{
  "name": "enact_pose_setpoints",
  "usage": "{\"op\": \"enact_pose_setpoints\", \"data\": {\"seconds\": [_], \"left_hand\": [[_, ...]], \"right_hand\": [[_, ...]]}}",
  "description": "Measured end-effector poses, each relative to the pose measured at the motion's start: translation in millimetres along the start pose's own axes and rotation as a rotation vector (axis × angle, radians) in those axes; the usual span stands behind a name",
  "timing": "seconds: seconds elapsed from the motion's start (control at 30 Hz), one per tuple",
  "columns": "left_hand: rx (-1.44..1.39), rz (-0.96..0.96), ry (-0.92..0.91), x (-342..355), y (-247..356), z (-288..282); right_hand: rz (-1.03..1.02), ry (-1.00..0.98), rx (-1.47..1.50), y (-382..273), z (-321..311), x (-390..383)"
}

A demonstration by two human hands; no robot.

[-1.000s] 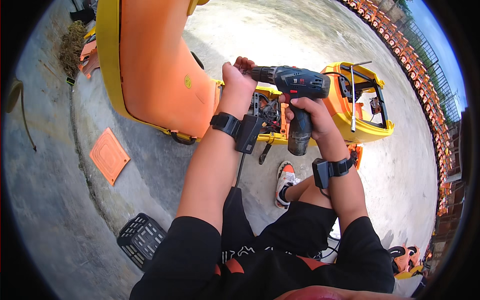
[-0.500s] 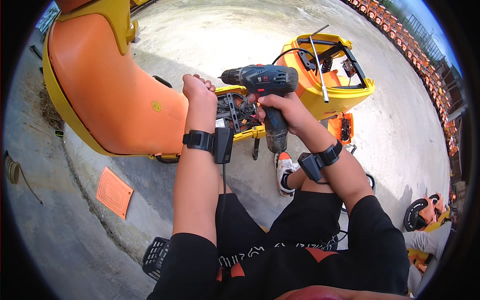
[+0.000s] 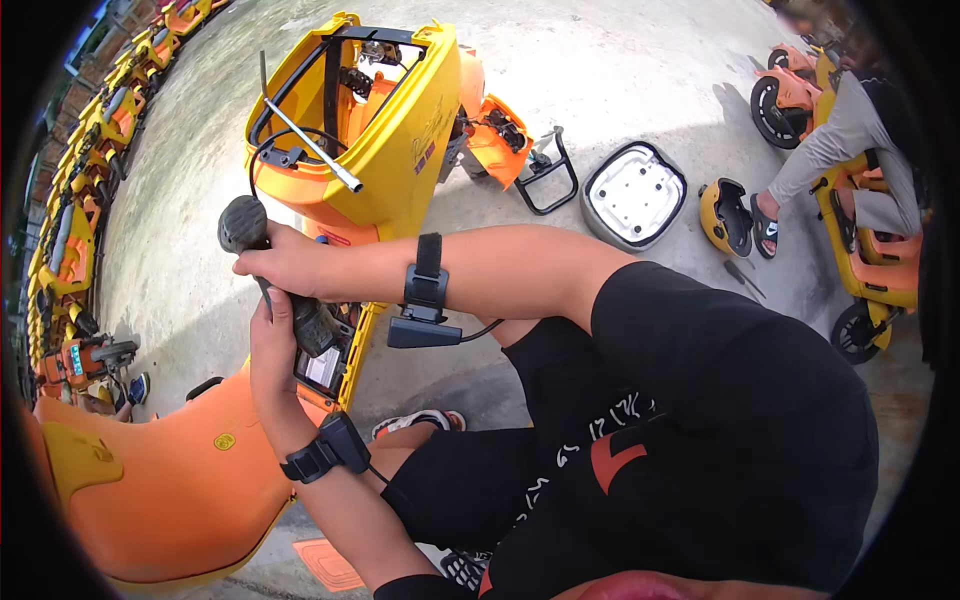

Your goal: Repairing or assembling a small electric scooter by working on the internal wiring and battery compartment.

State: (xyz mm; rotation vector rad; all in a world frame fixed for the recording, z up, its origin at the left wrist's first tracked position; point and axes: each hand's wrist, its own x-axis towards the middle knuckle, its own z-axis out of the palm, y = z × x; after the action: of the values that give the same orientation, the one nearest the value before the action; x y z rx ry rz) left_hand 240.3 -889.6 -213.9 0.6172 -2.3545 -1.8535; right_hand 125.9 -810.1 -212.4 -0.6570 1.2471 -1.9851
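My right hand is wrapped round a dark cordless drill, whose rounded back end faces me; its chuck is hidden. Close against the drill is my left hand, thumb and fingers drawn together, with whatever they hold out of sight. Below the hands lies the open floorboard compartment of an orange and yellow scooter, partly covered by my hands. A long silver T-handle socket wrench rests across the open yellow seat body, just beyond the drill.
A black metal frame, a white-lined tub-like part and a yellow helmet lie on the concrete. A person's grey-trousered leg is beside another scooter. Scooters line the left; an orange panel lies low down.
My view has swung right, so the scooter now sits to the left. The drill has turned from sideways to pointing away, and my left hand has come in against it.
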Motion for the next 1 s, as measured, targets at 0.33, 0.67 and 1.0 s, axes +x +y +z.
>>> {"op": "enact_pose_setpoints", "data": {"seconds": [0.33,0.67,1.0], "left_hand": [[-0.908,0.072,0.163,-18.0,-13.8,-24.2],[-0.969,0.177,0.525,-13.3,32.3,21.1],[-0.466,0.498,0.434,1.3,27.7,41.7]], "right_hand": [[-0.12,-0.45,-0.363,-12.7,1.2,-5.6],[0.597,-0.176,0.827,40.5,37.1,-2.3],[0.511,-0.433,0.777,56.4,28.1,-9.5]]}}
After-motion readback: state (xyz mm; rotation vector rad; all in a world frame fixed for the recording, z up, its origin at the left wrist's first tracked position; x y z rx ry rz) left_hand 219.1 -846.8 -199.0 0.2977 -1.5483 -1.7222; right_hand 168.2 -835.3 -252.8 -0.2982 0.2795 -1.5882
